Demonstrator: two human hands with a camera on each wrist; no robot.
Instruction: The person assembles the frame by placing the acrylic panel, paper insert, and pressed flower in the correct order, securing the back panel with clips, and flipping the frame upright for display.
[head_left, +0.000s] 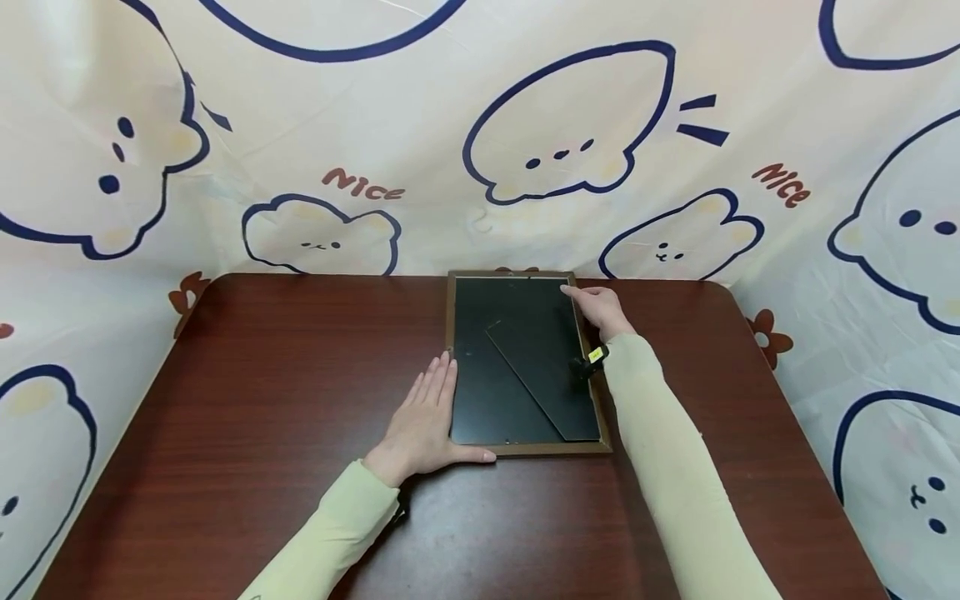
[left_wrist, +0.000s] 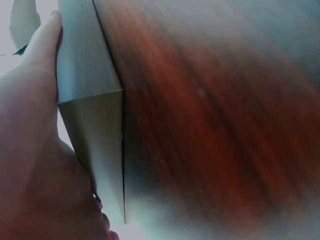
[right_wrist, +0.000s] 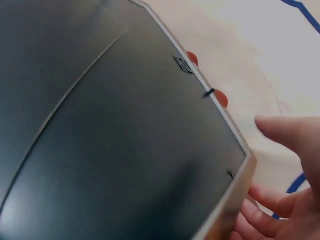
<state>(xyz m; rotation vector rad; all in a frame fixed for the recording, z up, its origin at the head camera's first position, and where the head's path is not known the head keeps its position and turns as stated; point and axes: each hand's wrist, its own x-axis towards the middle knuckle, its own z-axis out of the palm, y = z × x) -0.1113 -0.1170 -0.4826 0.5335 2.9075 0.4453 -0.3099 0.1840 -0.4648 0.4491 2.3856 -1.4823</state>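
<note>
A picture frame (head_left: 517, 383) with a brown rim lies back side up on the table, its black backing board and the slanted edge of a stand flap showing. My left hand (head_left: 420, 425) rests at its near left corner, straight fingers along the left side and thumb along the near edge. In the left wrist view the frame's thick side (left_wrist: 95, 130) is beside the palm. My right hand (head_left: 602, 310) is at the far right corner. In the right wrist view its fingers (right_wrist: 260, 217) touch the outer side, while the thumb stands raised off the board. A small dark tab (right_wrist: 209, 93) sticks up at the rim.
The dark red-brown table (head_left: 300, 375) reaches back to a pale cloth (head_left: 435, 125) with cartoon outlines, which also hangs along both sides. The frame's far edge lies at the table's back edge. A black wrist strap (head_left: 588, 364) hangs over the frame's right side.
</note>
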